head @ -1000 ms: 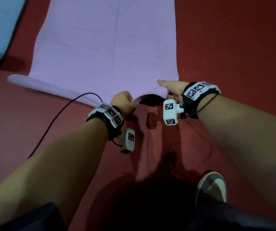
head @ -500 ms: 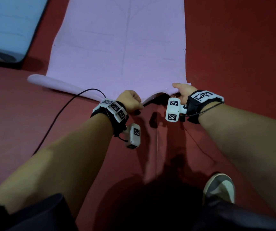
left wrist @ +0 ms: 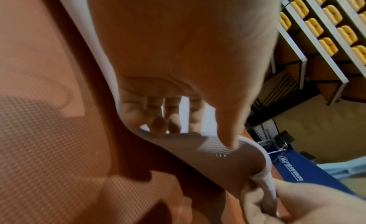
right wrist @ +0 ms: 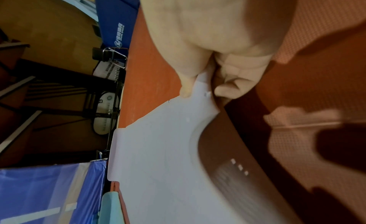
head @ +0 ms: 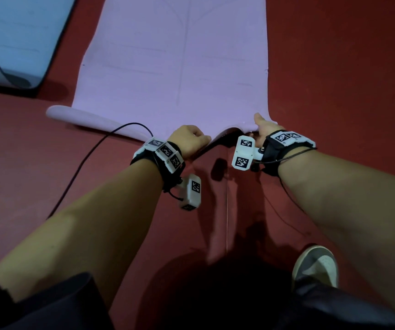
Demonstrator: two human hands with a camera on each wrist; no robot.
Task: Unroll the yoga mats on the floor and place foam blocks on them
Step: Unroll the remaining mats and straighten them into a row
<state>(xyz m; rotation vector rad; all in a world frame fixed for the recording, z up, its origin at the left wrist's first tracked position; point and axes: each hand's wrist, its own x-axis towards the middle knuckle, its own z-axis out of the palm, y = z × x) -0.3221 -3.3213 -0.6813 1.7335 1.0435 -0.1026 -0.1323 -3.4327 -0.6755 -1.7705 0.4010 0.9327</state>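
A lilac yoga mat (head: 175,63) lies unrolled on the red floor and runs away from me. Its near end is still curled, with a rolled stub (head: 77,116) sticking out to the left. My left hand (head: 189,141) grips the near edge, fingers on top and thumb under the lifted edge (left wrist: 227,142). My right hand (head: 265,129) pinches the near right corner (right wrist: 202,89) between thumb and curled fingers. Between my hands the edge arches up off the floor. No foam block is in view.
A light blue mat (head: 13,39) with a curled end lies at the far left. A black cable (head: 82,163) crosses the floor to my left wrist. My shoe (head: 315,265) stands at the lower right. Yellow seats (left wrist: 324,26) and blue padding (right wrist: 45,189) stand beyond.
Both hands keep hold of the mat's near edge. The mat and hands have shifted rightward in the head view, and the right hand has slid closer to the near right corner.
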